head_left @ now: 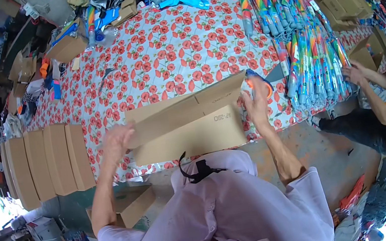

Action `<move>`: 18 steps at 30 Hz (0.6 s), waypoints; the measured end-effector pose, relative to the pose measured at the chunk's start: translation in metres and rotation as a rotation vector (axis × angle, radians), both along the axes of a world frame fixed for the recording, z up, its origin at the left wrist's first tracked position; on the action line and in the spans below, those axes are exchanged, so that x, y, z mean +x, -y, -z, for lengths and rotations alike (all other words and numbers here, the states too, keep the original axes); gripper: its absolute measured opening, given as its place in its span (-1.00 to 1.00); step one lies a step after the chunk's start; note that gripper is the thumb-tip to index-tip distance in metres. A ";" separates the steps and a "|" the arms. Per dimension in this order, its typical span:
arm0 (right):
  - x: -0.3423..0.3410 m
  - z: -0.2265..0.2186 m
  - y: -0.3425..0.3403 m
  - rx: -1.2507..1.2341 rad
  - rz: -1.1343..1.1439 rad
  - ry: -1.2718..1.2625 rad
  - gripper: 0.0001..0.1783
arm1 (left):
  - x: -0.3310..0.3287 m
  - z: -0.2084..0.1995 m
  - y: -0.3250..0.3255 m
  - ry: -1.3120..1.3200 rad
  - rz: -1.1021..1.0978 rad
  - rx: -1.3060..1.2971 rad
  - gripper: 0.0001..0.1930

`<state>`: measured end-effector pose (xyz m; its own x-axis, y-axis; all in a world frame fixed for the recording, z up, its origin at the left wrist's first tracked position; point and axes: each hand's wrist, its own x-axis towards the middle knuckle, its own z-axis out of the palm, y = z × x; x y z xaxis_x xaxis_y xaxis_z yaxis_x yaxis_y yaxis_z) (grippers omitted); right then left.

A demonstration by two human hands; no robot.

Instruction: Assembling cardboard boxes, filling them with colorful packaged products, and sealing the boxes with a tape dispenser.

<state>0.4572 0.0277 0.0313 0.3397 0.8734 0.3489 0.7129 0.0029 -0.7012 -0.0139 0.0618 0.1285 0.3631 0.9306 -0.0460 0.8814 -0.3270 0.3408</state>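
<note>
A brown cardboard box lies in front of me at the table's near edge, its long flap tilted up. At the flap's left end is my left hand, its fingers bent against the cardboard and slightly blurred. My right hand is beside the box's right end, fingers stretched out and apart, holding nothing visible. Just beyond those fingers lies a blue and orange object, partly covered by the hand, its kind unclear.
Several folded cardboard boxes stand at the left. Many rainbow-coloured folded umbrellas are piled on the right of the poppy-patterned tablecloth. A co-worker's hands are beside that pile. An open carton sits below the table edge.
</note>
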 end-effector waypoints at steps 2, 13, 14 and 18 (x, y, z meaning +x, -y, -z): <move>-0.024 -0.034 0.005 0.046 -0.113 0.091 -0.35 | 0.011 -0.003 0.014 -0.044 0.036 0.002 -0.75; -0.067 -0.046 0.032 0.223 -0.399 0.501 -0.35 | -0.006 -0.009 -0.035 0.508 -0.193 -0.475 -0.75; -0.069 -0.048 0.035 0.188 -0.418 0.446 -0.43 | -0.011 -0.011 -0.035 0.512 -0.191 -0.472 -0.75; -0.064 -0.049 0.049 0.117 -0.455 0.331 -0.64 | -0.033 -0.027 -0.036 0.168 0.433 0.202 -0.74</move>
